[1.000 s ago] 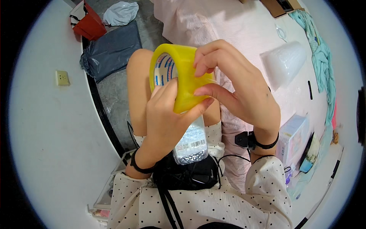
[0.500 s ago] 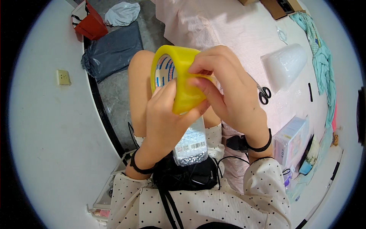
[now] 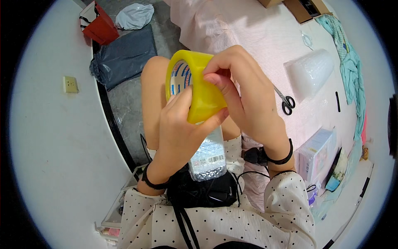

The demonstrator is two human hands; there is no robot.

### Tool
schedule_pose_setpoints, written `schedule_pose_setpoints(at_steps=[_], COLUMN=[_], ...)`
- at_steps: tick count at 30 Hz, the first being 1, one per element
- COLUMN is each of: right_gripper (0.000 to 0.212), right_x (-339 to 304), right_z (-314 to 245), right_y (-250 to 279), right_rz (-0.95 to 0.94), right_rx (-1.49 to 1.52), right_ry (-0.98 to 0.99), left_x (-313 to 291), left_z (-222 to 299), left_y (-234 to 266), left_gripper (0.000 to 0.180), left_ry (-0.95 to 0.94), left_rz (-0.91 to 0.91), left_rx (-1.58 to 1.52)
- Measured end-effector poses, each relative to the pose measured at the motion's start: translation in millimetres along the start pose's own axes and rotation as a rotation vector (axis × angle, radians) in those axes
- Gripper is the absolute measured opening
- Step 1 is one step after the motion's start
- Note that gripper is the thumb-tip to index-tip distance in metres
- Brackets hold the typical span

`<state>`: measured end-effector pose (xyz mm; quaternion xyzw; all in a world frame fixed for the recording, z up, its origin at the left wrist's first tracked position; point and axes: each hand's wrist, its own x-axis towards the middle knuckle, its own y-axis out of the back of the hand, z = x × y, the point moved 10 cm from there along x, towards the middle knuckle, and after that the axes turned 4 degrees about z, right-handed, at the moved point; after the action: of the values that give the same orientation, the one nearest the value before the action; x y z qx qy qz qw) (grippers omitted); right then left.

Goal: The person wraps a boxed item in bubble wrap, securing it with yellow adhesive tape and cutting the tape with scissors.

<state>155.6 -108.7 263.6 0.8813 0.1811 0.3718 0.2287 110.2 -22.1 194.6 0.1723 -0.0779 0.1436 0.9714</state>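
A wide roll of yellow packing tape [image 3: 204, 97] is held up over my lap, its printed cardboard core facing left. My left hand [image 3: 179, 129] grips it from below, fingers inside the core and thumb along the lower outer edge. At the roll's upper right side, the thumb and forefinger of my right hand [image 3: 251, 93] are pinched together against the tape's surface; whether a loose end lies between them is hidden. Beneath the roll, a bubble-wrapped package [image 3: 208, 159] with a barcode label rests on my lap, its far part covered by my hands and the tape.
Black-handled scissors [image 3: 286, 101] and a roll of bubble wrap [image 3: 310, 72] lie on the pink striped bedding [image 3: 248, 29] to the right. Nearer is a wrapped box [image 3: 317, 153]. A dark plastic parcel [image 3: 124, 56] and a red bag [image 3: 99, 27] sit on the floor at left.
My right thumb and forefinger have come together against the roll. The lifted flap of tape seen earlier between them no longer shows. My left hand keeps its hold.
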Motion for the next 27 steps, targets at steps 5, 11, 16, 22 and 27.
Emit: schedule_pose_setpoints(at_steps=[5, 11, 16, 22, 27], right_gripper=[0.014, 0.015, 0.016, 0.01, 0.004], right_x=[1, 0, 1, 9, 24], right_z=[4, 1, -18, -23, 9], right_y=[-6, -3, 1, 6, 32], right_rz=[-0.036, -0.013, 0.066, 0.047, 0.113], right_rx=[-0.002, -0.012, -0.023, -0.056, -0.192], right_ry=[-0.105, -0.096, 0.067, 0.041, -0.056], left_x=[-2, -1, 3, 15, 12], left_z=[-4, -1, 5, -5, -8], left_y=[2, 0, 8, 7, -2], left_gripper=[0.036, 0.037, 0.037, 0.037, 0.035], left_ry=[0.019, 0.025, 0.011, 0.157, 0.093], left_rz=[0.017, -0.009, -0.002, -0.081, -0.319], left_rx=[0.032, 0.019, 0.109, -0.057, -0.356])
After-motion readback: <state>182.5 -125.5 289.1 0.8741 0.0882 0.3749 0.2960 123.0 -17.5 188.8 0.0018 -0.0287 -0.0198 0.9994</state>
